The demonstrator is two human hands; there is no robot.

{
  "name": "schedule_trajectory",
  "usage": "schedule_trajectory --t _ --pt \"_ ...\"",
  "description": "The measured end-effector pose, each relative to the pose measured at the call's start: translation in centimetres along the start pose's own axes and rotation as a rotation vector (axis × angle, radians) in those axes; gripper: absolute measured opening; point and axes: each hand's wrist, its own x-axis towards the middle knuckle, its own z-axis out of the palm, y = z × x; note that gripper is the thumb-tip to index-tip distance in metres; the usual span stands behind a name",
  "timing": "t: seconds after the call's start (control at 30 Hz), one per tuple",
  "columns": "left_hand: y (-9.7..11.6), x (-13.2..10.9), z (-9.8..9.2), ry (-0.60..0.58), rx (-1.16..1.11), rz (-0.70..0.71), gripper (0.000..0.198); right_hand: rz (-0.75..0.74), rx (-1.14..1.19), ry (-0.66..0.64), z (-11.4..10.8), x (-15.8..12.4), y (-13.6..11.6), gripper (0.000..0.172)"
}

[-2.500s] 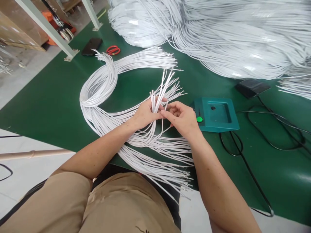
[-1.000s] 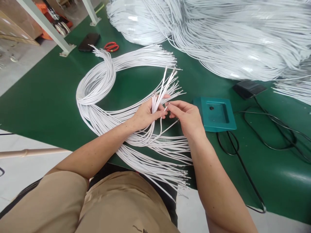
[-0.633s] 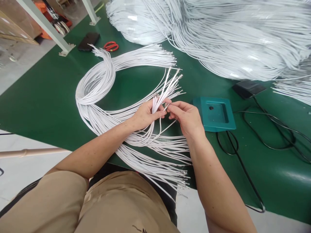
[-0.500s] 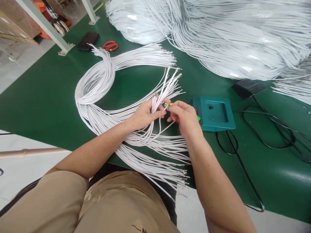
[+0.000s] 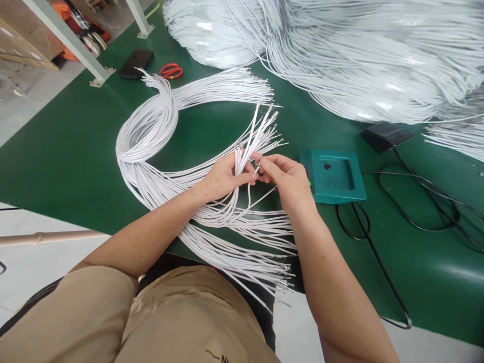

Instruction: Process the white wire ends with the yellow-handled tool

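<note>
My left hand (image 5: 227,176) is closed round a bunch of white wires (image 5: 252,138), whose tips fan upward beyond the thumb. Close beside it, my right hand (image 5: 285,176) pinches the end of a single white wire (image 5: 257,170) between thumb and fingers; the very tip is too small to make out. Under and around both hands lies a large looped bundle of white wires (image 5: 147,131), its ends spread in several groups toward the right.
A teal box (image 5: 355,186) with a sunken top stands right of my right hand, with black cables beyond it. A large wire heap (image 5: 359,55) fills the back right. Red-handled scissors (image 5: 171,71) and a dark case (image 5: 136,64) lie at the back left.
The yellow bit that showed at my right fingertips is no longer visible. My right fingers have shifted slightly left, closer over the wire end. My left hand keeps its hold.
</note>
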Motion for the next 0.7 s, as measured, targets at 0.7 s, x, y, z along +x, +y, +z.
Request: schedule_trajectory --t 0.7 --pt "-0.54 -0.14 -0.26 0.02 0.049 0.009 0.044 0.064 -0.04 -0.013 -0.8 0.06 -0.38 0.028"
